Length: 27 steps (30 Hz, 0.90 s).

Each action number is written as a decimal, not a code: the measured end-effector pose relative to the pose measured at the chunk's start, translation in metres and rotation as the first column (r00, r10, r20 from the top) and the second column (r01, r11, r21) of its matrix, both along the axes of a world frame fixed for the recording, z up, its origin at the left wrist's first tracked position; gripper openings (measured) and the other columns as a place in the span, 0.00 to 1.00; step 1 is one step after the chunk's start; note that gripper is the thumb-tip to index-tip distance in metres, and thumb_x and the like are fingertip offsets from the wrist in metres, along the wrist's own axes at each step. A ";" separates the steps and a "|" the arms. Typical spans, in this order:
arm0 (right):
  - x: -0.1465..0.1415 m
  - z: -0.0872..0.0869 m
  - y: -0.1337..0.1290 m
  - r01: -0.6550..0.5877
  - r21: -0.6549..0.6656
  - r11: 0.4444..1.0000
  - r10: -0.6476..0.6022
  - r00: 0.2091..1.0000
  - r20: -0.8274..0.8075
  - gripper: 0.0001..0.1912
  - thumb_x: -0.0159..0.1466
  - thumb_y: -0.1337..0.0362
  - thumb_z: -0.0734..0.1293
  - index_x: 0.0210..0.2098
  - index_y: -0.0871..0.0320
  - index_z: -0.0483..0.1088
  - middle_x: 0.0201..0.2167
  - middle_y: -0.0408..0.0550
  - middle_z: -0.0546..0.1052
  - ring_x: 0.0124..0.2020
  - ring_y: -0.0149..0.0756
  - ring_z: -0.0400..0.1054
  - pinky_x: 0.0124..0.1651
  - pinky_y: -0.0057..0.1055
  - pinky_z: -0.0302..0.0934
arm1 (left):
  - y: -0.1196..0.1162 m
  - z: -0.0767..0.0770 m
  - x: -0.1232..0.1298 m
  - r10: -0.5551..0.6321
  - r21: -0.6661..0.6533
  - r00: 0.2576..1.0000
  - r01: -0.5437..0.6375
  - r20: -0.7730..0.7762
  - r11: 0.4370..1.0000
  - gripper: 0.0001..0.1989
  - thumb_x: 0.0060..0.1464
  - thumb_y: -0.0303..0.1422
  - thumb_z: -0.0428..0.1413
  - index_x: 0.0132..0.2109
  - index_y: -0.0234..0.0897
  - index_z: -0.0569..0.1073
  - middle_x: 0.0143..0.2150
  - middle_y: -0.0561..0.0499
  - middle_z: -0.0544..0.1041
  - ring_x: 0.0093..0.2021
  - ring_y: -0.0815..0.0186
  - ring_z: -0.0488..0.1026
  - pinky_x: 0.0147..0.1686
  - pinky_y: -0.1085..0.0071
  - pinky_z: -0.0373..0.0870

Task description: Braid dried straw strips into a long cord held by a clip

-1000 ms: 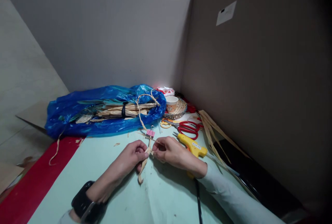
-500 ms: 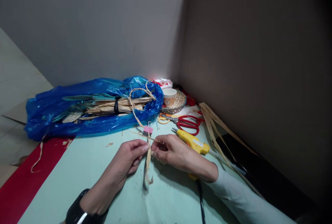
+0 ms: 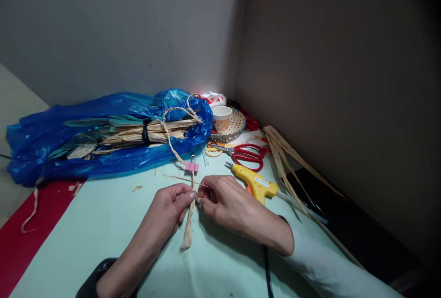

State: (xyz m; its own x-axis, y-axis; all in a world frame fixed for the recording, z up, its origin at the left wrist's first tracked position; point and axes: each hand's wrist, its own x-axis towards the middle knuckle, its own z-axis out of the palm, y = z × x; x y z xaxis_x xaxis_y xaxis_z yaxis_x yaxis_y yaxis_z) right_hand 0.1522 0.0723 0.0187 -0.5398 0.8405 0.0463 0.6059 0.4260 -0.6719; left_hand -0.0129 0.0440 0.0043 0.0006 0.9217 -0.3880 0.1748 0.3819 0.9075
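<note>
Thumb and fingers of my left hand [image 3: 172, 203] pinch a pale, dried plant-fibre strip [image 3: 188, 231], whose loose end hangs down toward me. Close on its right, my right hand [image 3: 223, 199] is closed with fingertips on the same work; a thin strand [image 3: 181, 178] sticks out leftward from it. Exactly what lies between the right fingertips is partly hidden. Above the hands, a pink binder clip [image 3: 192, 167] grips the strip. From the clip a twisted fibre cord [image 3: 174, 148] runs up and loops over the blue bag.
A blue plastic bag [image 3: 103, 105] with bundled dried husks [image 3: 161, 130] lies at the back left. Red-handled scissors [image 3: 248, 156], a yellow glue gun [image 3: 253, 180] and a paper cup [image 3: 221, 118] on a woven tray [image 3: 237, 125] stand to the right. Long fibre strips [image 3: 285, 169] lie along the wall.
The view has shifted slightly. The strip's loose end has swung left and hangs straighter. Both hands keep close together at the strip, the right hand turned a little more over it.
</note>
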 end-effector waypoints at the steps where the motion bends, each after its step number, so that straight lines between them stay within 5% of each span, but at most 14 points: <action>1: 0.000 0.000 0.001 0.015 -0.003 1.000 -0.015 1.000 0.011 0.06 0.59 0.67 0.61 0.30 0.58 0.70 0.25 0.44 0.72 0.27 0.30 0.61 0.28 0.27 0.45 | 0.000 0.000 0.000 -0.004 0.006 1.000 0.004 -0.027 1.000 0.15 0.47 0.43 0.58 0.28 0.35 0.70 0.12 0.65 0.55 0.13 0.79 0.46 0.13 0.81 0.41; 8: 0.010 0.015 0.012 0.120 -0.052 0.991 -0.123 0.990 -0.070 0.10 0.63 0.60 0.61 0.28 0.58 0.66 0.23 0.41 0.69 0.25 0.29 0.58 0.27 0.26 0.45 | -0.001 0.000 0.000 0.063 0.102 0.998 -0.062 -0.006 0.993 0.13 0.49 0.41 0.58 0.29 0.34 0.72 0.18 0.59 0.67 0.13 0.79 0.54 0.15 0.78 0.47; 14: 0.010 0.036 0.002 -0.008 -0.192 0.981 -0.048 0.958 -0.284 0.20 0.69 0.60 0.54 0.25 0.58 0.69 0.20 0.40 0.67 0.24 0.29 0.61 0.30 0.26 0.50 | -0.001 -0.003 -0.002 0.137 0.123 0.990 -0.138 0.012 0.983 0.13 0.46 0.39 0.61 0.34 0.33 0.77 0.14 0.61 0.62 0.14 0.77 0.51 0.17 0.77 0.46; 19: -0.004 0.022 -0.018 -0.011 -0.055 0.998 0.000 0.979 -0.203 0.13 0.67 0.63 0.59 0.31 0.54 0.75 0.28 0.42 0.75 0.31 0.31 0.65 0.34 0.27 0.51 | -0.001 -0.004 -0.003 0.161 0.115 0.984 -0.169 0.078 0.979 0.09 0.44 0.35 0.59 0.31 0.32 0.77 0.13 0.59 0.63 0.14 0.77 0.49 0.17 0.76 0.45; 24: -0.008 0.009 -0.022 0.068 -0.100 0.993 -0.081 0.989 -0.126 0.16 0.66 0.58 0.60 0.26 0.58 0.71 0.21 0.42 0.72 0.26 0.30 0.63 0.28 0.26 0.48 | -0.003 -0.003 -0.004 0.134 0.095 0.984 -0.146 0.115 0.985 0.12 0.47 0.38 0.58 0.33 0.32 0.78 0.15 0.59 0.62 0.15 0.76 0.51 0.17 0.76 0.44; 27: -0.006 0.009 -0.018 -0.008 -0.214 0.977 -0.032 0.982 -0.185 0.22 0.69 0.58 0.55 0.25 0.58 0.73 0.14 0.40 0.68 0.20 0.28 0.63 0.28 0.24 0.52 | -0.003 -0.004 -0.004 0.129 0.107 0.985 -0.142 0.115 0.984 0.13 0.48 0.39 0.58 0.32 0.32 0.78 0.14 0.60 0.61 0.15 0.75 0.53 0.18 0.76 0.48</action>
State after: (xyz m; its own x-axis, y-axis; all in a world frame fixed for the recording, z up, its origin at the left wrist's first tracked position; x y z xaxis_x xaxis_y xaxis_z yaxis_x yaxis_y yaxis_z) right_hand 0.1457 0.0542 0.0272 -0.5283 0.8483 -0.0361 0.4659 0.2541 -0.8476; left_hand -0.0165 0.0405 0.0003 -0.0916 0.9543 -0.2843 0.0278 0.2878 0.9573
